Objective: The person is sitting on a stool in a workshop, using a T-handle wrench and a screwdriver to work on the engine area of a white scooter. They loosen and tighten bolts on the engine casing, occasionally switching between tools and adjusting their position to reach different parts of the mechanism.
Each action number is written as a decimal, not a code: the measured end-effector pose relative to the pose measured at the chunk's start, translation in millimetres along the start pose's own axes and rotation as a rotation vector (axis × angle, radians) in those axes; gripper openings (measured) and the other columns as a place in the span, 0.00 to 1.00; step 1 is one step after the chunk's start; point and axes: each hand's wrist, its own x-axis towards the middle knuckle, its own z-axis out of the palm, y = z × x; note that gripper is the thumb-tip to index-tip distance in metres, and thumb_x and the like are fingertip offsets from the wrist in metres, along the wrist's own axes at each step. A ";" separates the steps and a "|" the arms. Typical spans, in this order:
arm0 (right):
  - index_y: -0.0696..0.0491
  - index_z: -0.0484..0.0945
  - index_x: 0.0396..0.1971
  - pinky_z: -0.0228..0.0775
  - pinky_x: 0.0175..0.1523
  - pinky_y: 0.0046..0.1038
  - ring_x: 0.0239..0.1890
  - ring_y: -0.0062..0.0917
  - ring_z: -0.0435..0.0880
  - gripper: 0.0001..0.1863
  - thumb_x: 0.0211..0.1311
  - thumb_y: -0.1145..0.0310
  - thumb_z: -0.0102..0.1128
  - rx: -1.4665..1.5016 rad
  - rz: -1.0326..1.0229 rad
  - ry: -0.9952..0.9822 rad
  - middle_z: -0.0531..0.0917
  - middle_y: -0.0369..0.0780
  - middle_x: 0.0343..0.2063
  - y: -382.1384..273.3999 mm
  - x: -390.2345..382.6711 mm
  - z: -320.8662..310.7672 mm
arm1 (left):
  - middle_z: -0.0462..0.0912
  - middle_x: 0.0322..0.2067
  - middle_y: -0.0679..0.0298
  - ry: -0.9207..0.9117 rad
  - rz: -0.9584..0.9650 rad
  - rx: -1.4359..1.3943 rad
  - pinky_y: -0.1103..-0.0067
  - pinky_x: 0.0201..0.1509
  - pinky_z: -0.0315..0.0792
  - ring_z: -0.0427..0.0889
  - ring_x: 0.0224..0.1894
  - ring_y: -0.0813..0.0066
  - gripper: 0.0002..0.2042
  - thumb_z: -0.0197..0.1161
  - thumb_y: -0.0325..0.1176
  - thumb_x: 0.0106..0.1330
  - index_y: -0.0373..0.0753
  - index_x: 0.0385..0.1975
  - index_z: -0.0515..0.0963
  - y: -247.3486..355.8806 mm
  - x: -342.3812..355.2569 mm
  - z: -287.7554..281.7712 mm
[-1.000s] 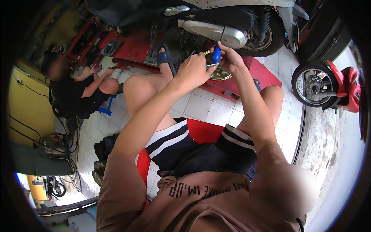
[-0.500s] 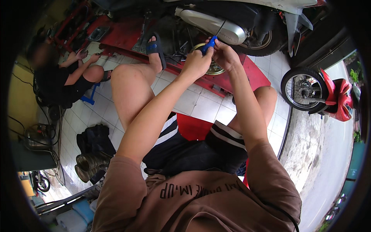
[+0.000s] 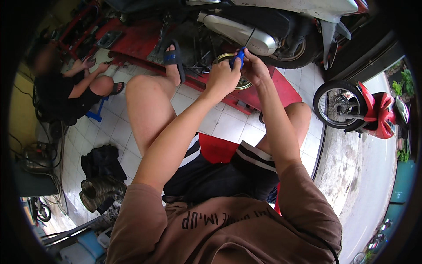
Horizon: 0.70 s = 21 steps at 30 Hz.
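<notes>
My left hand (image 3: 222,77) is closed on a blue-handled screwdriver (image 3: 238,56), its thumb along the handle. My right hand (image 3: 256,69) is closed around the handle's upper end, beside it. The thin dark shaft points up and to the right, in front of the silver side cover (image 3: 233,27) of a scooter; whether the tip touches anything I cannot tell. A gold-coloured round metal part (image 3: 221,57) shows behind my hands, partly hidden by them, on a red platform (image 3: 288,88).
A co-worker (image 3: 57,88) sits at left near a blue stool (image 3: 94,115). A red motorbike (image 3: 381,114) stands at right by the doorway. Black clothing (image 3: 101,163) and boots (image 3: 94,193) lie on the tiles at lower left. Hoses and cables hang at the left wall.
My left hand has moved up onto the blue handle, which now tilts with its shaft toward upper right. Both hands shifted slightly; the view shifted, bringing more of the roadside in at right.
</notes>
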 end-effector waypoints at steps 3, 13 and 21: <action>0.59 0.75 0.36 0.67 0.45 0.22 0.36 0.23 0.76 0.17 0.66 0.57 0.56 -0.007 0.031 -0.114 0.81 0.40 0.34 -6.1 15.2 -37.1 | 0.81 0.23 0.49 0.195 0.287 0.346 0.63 0.31 0.75 0.83 0.28 0.50 0.21 0.49 0.47 0.68 0.31 0.30 0.77 11.8 -9.4 5.1; 0.56 0.74 0.36 0.58 0.24 0.13 0.20 0.12 0.64 0.11 0.66 0.62 0.55 0.004 0.028 -0.128 0.77 0.35 0.28 -9.2 1.9 -15.0 | 0.80 0.26 0.39 0.091 0.105 0.046 0.62 0.42 0.75 0.81 0.33 0.43 0.28 0.48 0.49 0.68 0.24 0.22 0.78 11.7 -4.7 -2.0; 0.54 0.75 0.34 0.59 0.26 0.14 0.22 0.10 0.64 0.10 0.67 0.63 0.55 0.103 0.033 -0.094 0.70 0.28 0.20 -9.3 -8.6 13.1 | 0.81 0.26 0.41 0.036 0.018 -0.018 0.62 0.40 0.76 0.82 0.33 0.43 0.26 0.53 0.49 0.66 0.25 0.26 0.78 8.9 -2.7 -1.8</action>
